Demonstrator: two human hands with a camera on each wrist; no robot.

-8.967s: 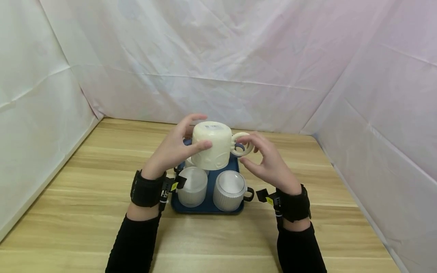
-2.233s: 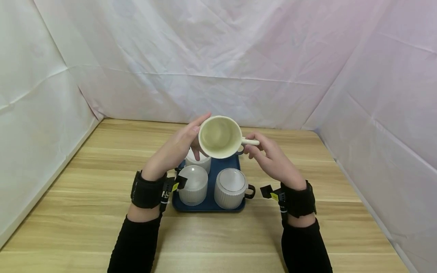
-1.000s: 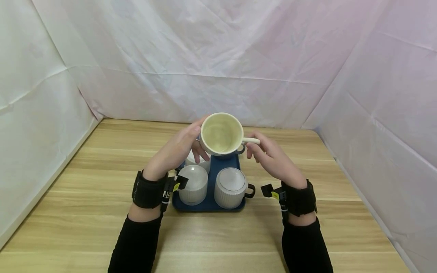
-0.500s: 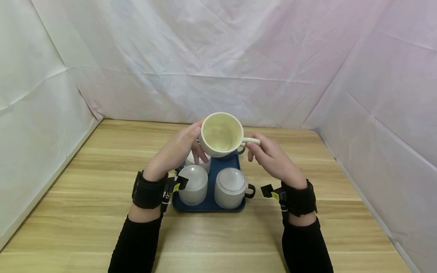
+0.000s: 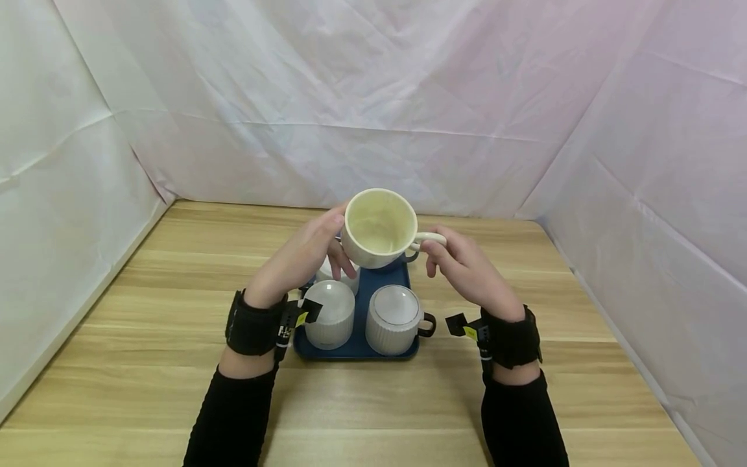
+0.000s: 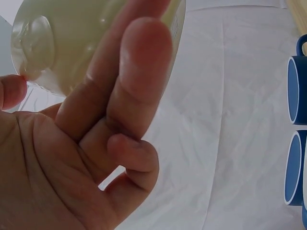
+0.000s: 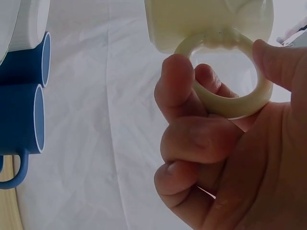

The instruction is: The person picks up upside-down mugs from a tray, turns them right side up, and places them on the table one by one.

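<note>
Two hands hold one cream mug (image 5: pixel 378 228) in the air above the far end of a blue tray (image 5: pixel 357 347). The mug is tipped so its open mouth faces the head camera, its inside bare. The left hand (image 5: pixel 300 258) grasps the mug's left wall, fingers laid along the side and thumb against the body; in the left wrist view the fingers (image 6: pixel 139 72) press flat on the pale wall (image 6: pixel 62 38). The right hand (image 5: pixel 463 269) grips the ring handle (image 5: pixel 430 239) on the mug's right; in the right wrist view a finger (image 7: pixel 180 84) curls through the loop (image 7: pixel 230 103) while the thumb bears on its outer edge.

Under the mug, the tray sits on a wooden table (image 5: pixel 117 311), between the two forearms. Two white ribbed cups stand upside down at its near end: one on the left (image 5: pixel 329 314), one on the right (image 5: pixel 393 320) with a dark handle pointing right. Another white cup (image 5: pixel 335 275) lies farther back, mostly hidden by the left hand. Both wrist views catch blue cups (image 7: pixel 21 124) at the frame edge. Each wrist wears a black strap (image 5: pixel 251 323). White sheeting (image 5: pixel 373 97) walls the table on three sides.
</note>
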